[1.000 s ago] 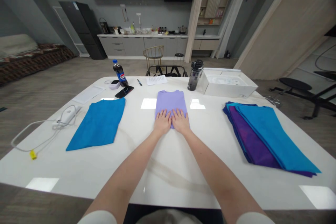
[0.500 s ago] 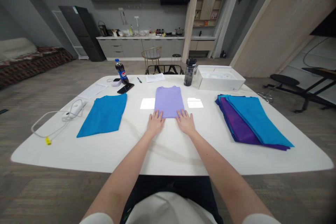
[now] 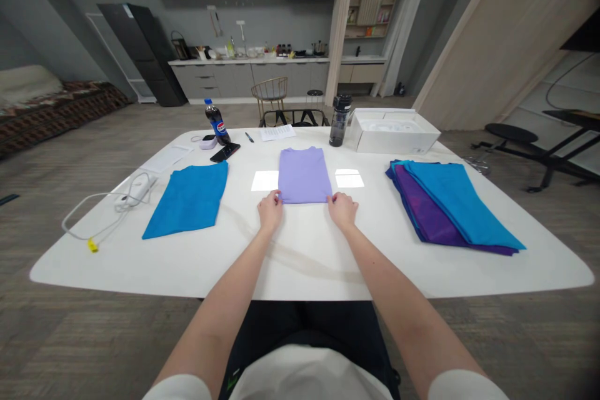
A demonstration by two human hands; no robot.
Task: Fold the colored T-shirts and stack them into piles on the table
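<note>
A folded lavender shirt (image 3: 304, 175) lies flat on the white table (image 3: 300, 244), its collar edge pointing away from me. My left hand (image 3: 270, 209) pinches the shirt's near left corner. At the near right corner, my right hand (image 3: 342, 207) has its fingers closed on the fabric. A folded blue cloth (image 3: 190, 200) is on the left part of the table. To the right, a stack holds a blue cloth (image 3: 462, 200) over a purple cloth (image 3: 429, 209), with darker blue fabric under them.
Toward the back stand a cola bottle (image 3: 216, 122), a dark tumbler (image 3: 340, 120) and a white box (image 3: 394, 132). A phone (image 3: 225, 152), a pen (image 3: 249, 137) and papers (image 3: 278, 132) lie there too. A power strip (image 3: 139, 189) with a cable sits at the left.
My hands have gone from lying spread on the shirt's near edge to pinching its two near corners, moving slightly apart. The camera view has shifted a little.
</note>
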